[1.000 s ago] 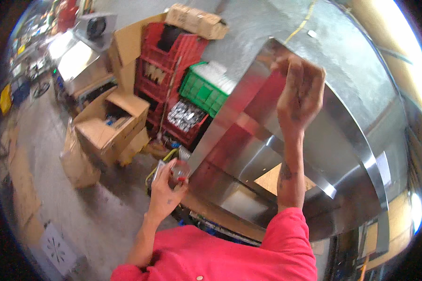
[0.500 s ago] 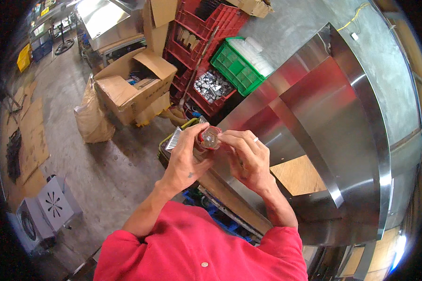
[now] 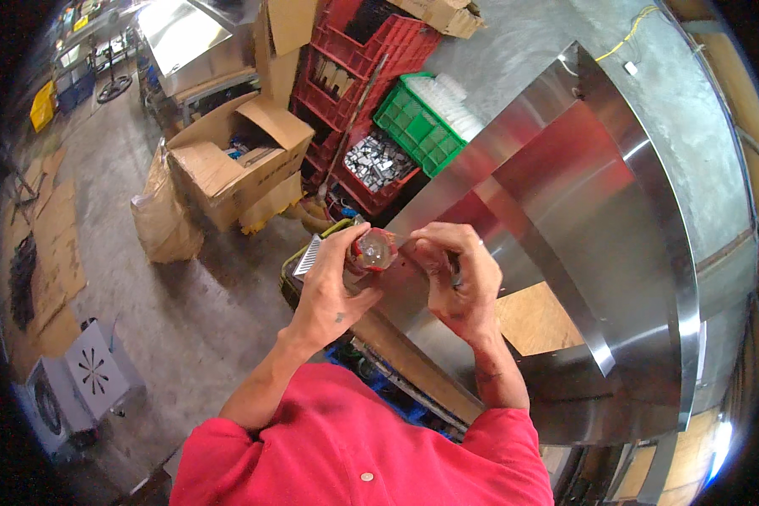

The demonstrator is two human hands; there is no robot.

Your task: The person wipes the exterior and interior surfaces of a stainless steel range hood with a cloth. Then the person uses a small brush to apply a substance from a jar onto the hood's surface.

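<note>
My left hand (image 3: 325, 291) is wrapped round a small round object (image 3: 374, 250) with a red rim and a dull, glassy grey-brown middle. Its round face points up toward me. Just to the right, my right hand (image 3: 466, 274) is closed, with the thumb and forefinger pinched together. Those fingertips are a short way off the object's rim, and whatever they hold is too small to make out. Both hands are above the near left edge of a large shiny sheet-metal piece (image 3: 565, 211).
Beyond my hands stand stacked red crates (image 3: 346, 51), a red bin of small metal pieces (image 3: 379, 162) and a green crate (image 3: 419, 121). An opened cardboard box (image 3: 236, 160) and a tan sack (image 3: 164, 219) are at left. A grey metal housing (image 3: 93, 371) sits lower left.
My right hand has drawn back to the right from the round object's rim, and its fingers have curled in more. The left hand keeps its hold, hardly moved.
</note>
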